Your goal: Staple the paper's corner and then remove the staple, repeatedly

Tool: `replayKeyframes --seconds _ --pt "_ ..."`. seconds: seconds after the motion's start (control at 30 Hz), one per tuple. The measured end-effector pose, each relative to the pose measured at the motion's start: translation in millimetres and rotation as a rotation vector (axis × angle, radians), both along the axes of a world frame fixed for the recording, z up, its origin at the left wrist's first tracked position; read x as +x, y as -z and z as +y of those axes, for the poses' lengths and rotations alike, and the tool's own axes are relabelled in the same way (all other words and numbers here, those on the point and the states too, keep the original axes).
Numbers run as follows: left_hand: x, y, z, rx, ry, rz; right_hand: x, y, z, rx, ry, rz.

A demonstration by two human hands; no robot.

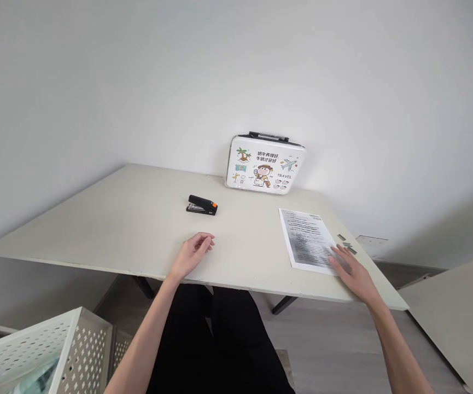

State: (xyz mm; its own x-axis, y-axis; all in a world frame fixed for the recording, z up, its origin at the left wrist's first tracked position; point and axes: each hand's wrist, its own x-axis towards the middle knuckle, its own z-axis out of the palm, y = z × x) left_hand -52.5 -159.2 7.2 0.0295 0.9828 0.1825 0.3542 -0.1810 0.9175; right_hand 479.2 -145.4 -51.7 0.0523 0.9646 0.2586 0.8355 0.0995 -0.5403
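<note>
My left hand (193,253) rests near the front edge of the table, its fingers loosely curled in and nothing visible in them. Beyond it lies a black stapler (202,205) with an orange tab at its right end, not touched by either hand. On the right, my right hand (355,273) is open, fingers stretched over the lower right corner of a printed sheet of paper (308,241). Whether it presses on the sheet I cannot tell. Several small grey strips, which look like staples (348,246), lie just past those fingertips.
A white case (266,166) with cartoon travel pictures and a black handle stands at the back against the wall. The pale table (109,219) has a worn front edge. At lower left is a white perforated basket (91,350). A pale panel (457,317) stands to the right.
</note>
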Motion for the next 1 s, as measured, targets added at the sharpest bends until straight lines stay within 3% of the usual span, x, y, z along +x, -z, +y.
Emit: replayKeyframes --seconds 0.2,0.47,0.73,1.0 --pt "2.3 -1.6 -0.5 0.004 0.005 -0.013 -17.4 9.5 -5.1 -0.089 -0.13 -0.231" --pt "3.2 -4.5 -1.9 0.005 0.004 0.017 -67.7 -3.6 -33.4 -0.055 -0.26 -0.298" --pt "1.5 -2.5 0.9 0.075 -0.037 0.083 -149.8 -25.0 -56.9 -0.041 -0.406 -0.242" --pt "-1.3 2.5 4.4 0.258 -0.041 0.379 -236.4 -45.0 -70.1 0.009 -0.518 -0.091"
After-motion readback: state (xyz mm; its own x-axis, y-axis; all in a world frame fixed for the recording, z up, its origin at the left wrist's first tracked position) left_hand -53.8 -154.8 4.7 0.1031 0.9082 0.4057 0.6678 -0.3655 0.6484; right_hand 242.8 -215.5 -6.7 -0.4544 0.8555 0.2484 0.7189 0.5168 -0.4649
